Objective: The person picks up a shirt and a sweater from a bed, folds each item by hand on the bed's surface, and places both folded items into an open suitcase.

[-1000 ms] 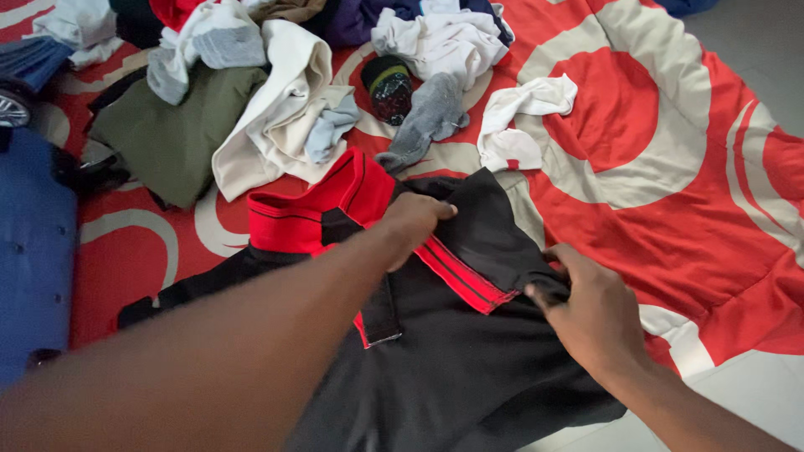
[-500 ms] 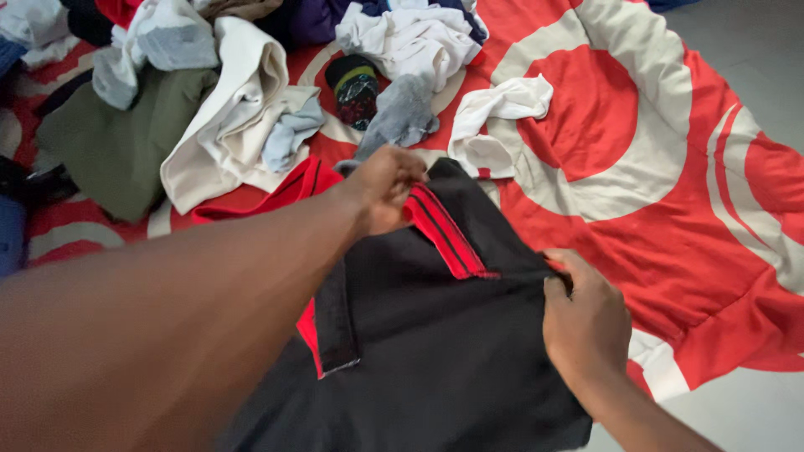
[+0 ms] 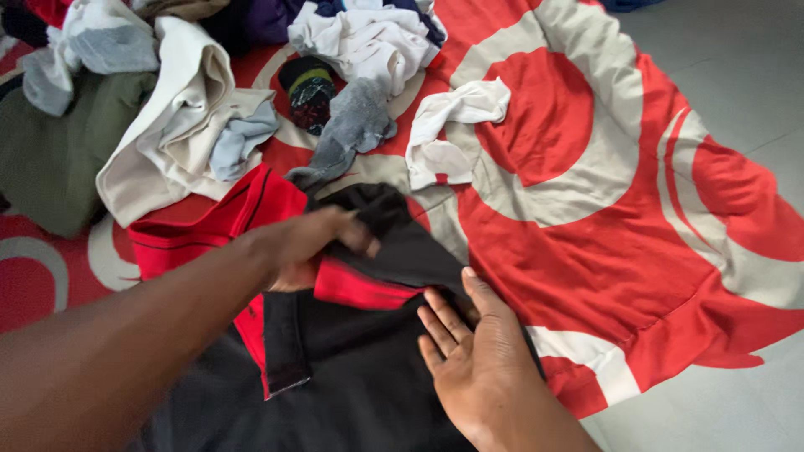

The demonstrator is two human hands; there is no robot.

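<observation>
The black polo shirt with red collar and red-edged sleeve (image 3: 368, 377) runs off the bottom edge, so its lower body and hem are out of sight. The left hand (image 3: 306, 247) is motion-blurred; its fingertips sink into the folded sleeve, and whether they pinch the cloth cannot be told. The right hand (image 3: 481, 368) is cut at the wrist by the bottom edge. The olive green garment (image 3: 42, 159) is cut by the left edge. The heap of white and purple clothes (image 3: 360, 29) passes beyond the top edge. The dark beanie with a yellow stripe (image 3: 308, 90) is partly covered by the grey sock (image 3: 347, 130).
</observation>
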